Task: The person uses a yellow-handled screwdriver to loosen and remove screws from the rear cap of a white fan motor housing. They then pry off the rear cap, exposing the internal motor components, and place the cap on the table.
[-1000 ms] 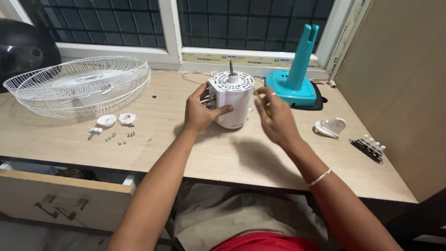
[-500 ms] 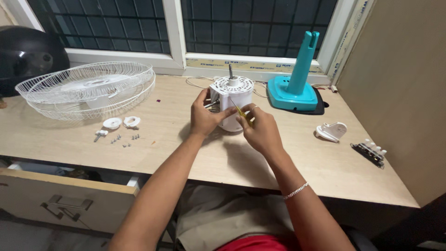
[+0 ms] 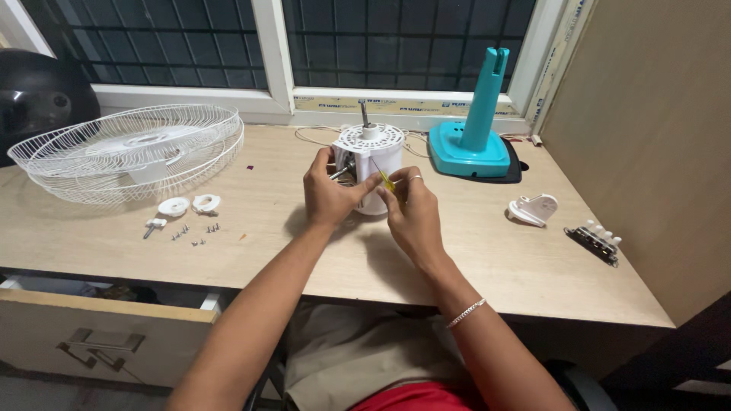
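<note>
Gripping the white fan motor (image 3: pixel 375 164), left hand (image 3: pixel 329 194) beside right hand (image 3: pixel 410 217).

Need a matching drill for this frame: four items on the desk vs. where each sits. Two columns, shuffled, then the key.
Things:
1. fan guard
2. motor
3. teal stand
4. switch strip

Places:
A. far right, near the wooden panel
B. between both hands, desk centre
C. far left, by the window
D. back of desk, right of the motor

Pairs: 1-C, 2-B, 3-D, 4-A

The left hand grips the motor; the right hand holds a yellow screwdriver against it.
</note>
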